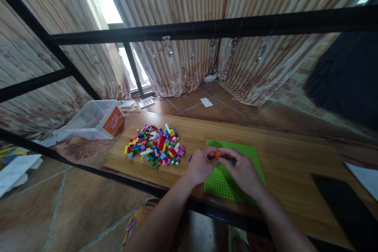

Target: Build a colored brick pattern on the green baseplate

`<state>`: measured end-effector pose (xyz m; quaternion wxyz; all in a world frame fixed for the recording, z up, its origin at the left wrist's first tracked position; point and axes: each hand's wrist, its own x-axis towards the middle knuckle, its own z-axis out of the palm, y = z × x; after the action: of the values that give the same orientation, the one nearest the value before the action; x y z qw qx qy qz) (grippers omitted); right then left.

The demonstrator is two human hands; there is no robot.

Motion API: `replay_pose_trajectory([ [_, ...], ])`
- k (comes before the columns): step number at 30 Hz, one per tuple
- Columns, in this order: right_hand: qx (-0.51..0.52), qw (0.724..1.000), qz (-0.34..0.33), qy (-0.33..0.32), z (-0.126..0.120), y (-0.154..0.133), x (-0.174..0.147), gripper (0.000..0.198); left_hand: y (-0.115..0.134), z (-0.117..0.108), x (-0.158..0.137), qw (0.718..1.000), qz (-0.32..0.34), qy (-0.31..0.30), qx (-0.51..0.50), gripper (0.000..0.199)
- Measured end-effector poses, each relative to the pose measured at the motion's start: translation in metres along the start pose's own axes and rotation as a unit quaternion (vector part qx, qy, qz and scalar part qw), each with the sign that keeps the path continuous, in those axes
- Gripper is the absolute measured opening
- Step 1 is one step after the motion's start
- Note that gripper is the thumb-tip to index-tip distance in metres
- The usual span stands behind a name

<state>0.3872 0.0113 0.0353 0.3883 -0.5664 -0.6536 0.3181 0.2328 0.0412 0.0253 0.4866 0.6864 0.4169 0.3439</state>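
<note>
Checking status: where's the piece, and how are the hands?
Small orange plastic piece [217, 154] is over the square green studded baseplate [224, 189]. Left hand [198, 166] and right hand [241, 167] both curled nearly closed, fingertips pinching it. Can't tell if it's one brick or several.
Step?
My read: handling the piece with both hands, not seated on the studs. Next move probably calls for a steady grip and squaring it up first.
Surface?
Long wood-grain tabletop [283, 157]. Loose heap of multicoloured plastic bricks [156, 145] left of the baseplate, well apart. Flat black panel [339, 201] at the right.
Room?
Black metal bar [177, 31] across pleated beige curtains [191, 0], brown tiled floor [88, 189]. Clear plastic bin [88, 133] with orange label beyond the tabletop's left end.
</note>
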Motion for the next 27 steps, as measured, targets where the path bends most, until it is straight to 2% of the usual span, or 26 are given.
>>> replay_pose_trajectory([
  [5, 0.005, 1.000, 0.015, 0.008, -0.001, 0.005, 0.001, 0.026, -0.002, 0.004, 0.002, 0.999, -0.015, -0.004, -0.030, 0.028],
  [11, -0.015, 1.000, 0.004, -0.003, -0.002, 0.008, 0.001, 0.024, -0.001, 0.009, 0.001, 0.996, -0.069, 0.017, -0.060, 0.043],
  [20, -0.177, 0.983, -0.020, 0.047, -0.024, 0.033, 0.006, 0.022, 0.000, -0.008, 0.004, 0.983, -0.094, 0.082, 0.132, 0.042],
  [27, -0.255, 0.963, -0.087, 0.003, -0.003, 0.031, 0.005, 0.020, -0.002, -0.002, 0.003, 0.977, -0.097, 0.069, 0.178, 0.042],
])
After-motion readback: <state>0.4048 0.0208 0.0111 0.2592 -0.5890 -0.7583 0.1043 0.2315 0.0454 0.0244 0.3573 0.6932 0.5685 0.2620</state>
